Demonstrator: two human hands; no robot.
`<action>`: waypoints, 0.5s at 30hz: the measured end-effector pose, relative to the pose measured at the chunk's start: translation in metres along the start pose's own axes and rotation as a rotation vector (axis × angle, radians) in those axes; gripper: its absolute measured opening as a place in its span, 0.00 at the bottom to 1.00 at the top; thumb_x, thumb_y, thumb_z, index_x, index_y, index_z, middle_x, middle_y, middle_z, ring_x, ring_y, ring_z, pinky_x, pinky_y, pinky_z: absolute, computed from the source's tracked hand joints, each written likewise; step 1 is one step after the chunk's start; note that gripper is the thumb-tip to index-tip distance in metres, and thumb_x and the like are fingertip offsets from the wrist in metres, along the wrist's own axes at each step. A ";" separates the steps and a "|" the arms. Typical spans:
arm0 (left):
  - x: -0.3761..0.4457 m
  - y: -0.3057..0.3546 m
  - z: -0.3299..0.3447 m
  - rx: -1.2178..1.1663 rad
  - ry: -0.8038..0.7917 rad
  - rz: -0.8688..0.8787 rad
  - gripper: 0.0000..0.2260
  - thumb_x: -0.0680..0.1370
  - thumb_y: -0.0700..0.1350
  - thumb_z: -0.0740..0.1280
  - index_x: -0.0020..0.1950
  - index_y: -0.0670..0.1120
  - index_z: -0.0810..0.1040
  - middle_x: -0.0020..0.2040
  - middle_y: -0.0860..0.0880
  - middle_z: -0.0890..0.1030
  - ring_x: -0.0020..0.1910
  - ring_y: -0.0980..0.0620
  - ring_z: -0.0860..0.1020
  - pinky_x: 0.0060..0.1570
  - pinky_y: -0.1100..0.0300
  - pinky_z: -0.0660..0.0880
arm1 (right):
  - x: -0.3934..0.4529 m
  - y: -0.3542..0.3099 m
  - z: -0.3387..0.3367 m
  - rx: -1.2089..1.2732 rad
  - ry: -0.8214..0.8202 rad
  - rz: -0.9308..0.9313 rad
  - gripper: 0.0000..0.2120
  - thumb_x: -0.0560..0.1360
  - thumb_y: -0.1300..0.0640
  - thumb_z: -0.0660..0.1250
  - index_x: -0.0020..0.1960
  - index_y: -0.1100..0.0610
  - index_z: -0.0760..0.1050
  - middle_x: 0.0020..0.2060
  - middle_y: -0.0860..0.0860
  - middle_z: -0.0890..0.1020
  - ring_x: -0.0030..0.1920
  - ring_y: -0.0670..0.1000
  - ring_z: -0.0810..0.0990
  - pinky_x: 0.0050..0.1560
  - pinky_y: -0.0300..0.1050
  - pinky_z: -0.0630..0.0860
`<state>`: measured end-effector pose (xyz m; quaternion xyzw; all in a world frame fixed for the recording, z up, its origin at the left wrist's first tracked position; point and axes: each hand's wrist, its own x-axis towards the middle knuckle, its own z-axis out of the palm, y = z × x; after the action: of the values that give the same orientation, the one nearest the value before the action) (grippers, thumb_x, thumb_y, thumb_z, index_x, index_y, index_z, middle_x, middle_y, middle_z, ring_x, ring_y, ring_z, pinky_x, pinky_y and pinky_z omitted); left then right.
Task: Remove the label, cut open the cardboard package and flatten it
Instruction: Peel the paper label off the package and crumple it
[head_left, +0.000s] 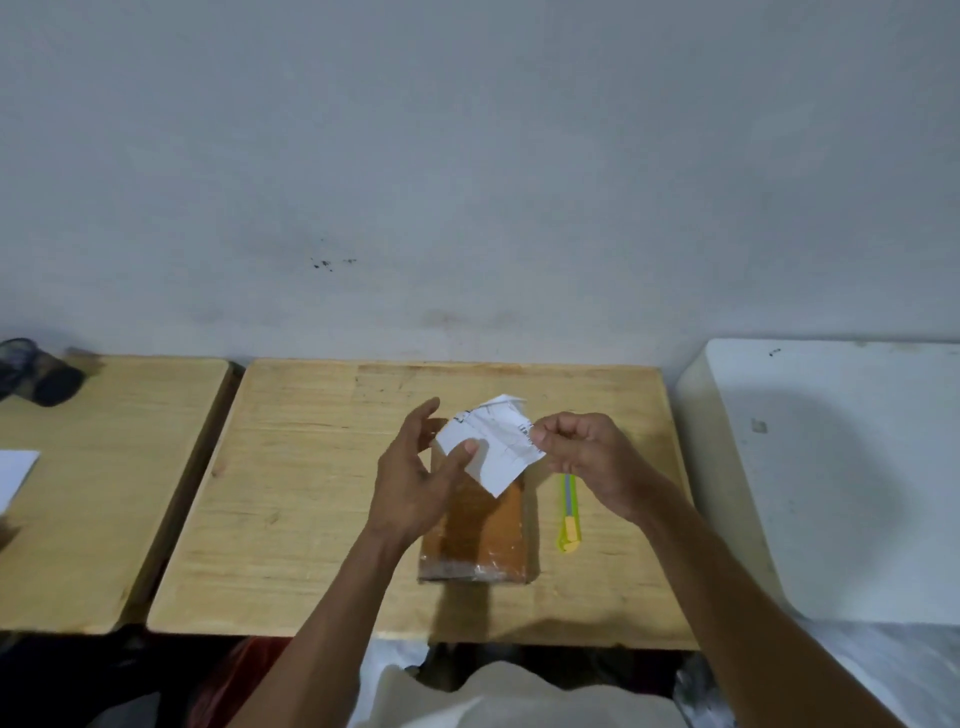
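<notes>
Near the middle of the tabletop (291, 493) we see the cardboard package (475, 535) lying flat, wrapped in clear tape, its near end short of the front edge and bare wood on either side. Just to its right lies a yellow-green box cutter (569, 514), parallel to the package and apart from it. We hold the white label (493, 447) in the air above the package's far end. Our left hand (415, 478) has its thumb pressed on the label's left edge, the other fingers straight and spread behind the paper. Our right hand (576, 452) pinches the label's right edge, fingers curled. Both forearms reach in over the front edge. A second table (104, 493) stands to the left, a white surface (831, 467) to the right.
</notes>
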<state>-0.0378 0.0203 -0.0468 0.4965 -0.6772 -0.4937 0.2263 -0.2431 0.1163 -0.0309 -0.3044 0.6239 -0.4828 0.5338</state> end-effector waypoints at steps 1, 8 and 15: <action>0.001 0.004 0.001 -0.038 0.012 -0.010 0.27 0.76 0.51 0.74 0.73 0.54 0.69 0.53 0.56 0.82 0.53 0.58 0.80 0.50 0.59 0.77 | -0.001 -0.003 0.000 0.020 0.007 -0.002 0.06 0.78 0.57 0.69 0.45 0.57 0.84 0.44 0.53 0.84 0.47 0.51 0.77 0.51 0.50 0.74; -0.001 0.028 0.009 -0.352 0.086 -0.086 0.14 0.78 0.38 0.71 0.61 0.51 0.77 0.27 0.48 0.72 0.27 0.52 0.74 0.34 0.61 0.75 | -0.012 -0.011 -0.006 0.027 0.245 -0.027 0.08 0.77 0.62 0.69 0.40 0.57 0.82 0.40 0.54 0.83 0.42 0.50 0.77 0.40 0.42 0.77; 0.003 0.026 0.000 -0.508 -0.026 -0.132 0.18 0.75 0.34 0.73 0.60 0.52 0.79 0.33 0.41 0.70 0.40 0.44 0.72 0.49 0.50 0.73 | -0.022 -0.010 -0.005 0.146 0.309 0.024 0.07 0.77 0.64 0.68 0.41 0.62 0.81 0.38 0.56 0.86 0.40 0.53 0.81 0.44 0.47 0.77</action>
<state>-0.0509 0.0179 -0.0245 0.4604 -0.5005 -0.6680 0.3021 -0.2436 0.1337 -0.0138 -0.1793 0.6655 -0.5614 0.4580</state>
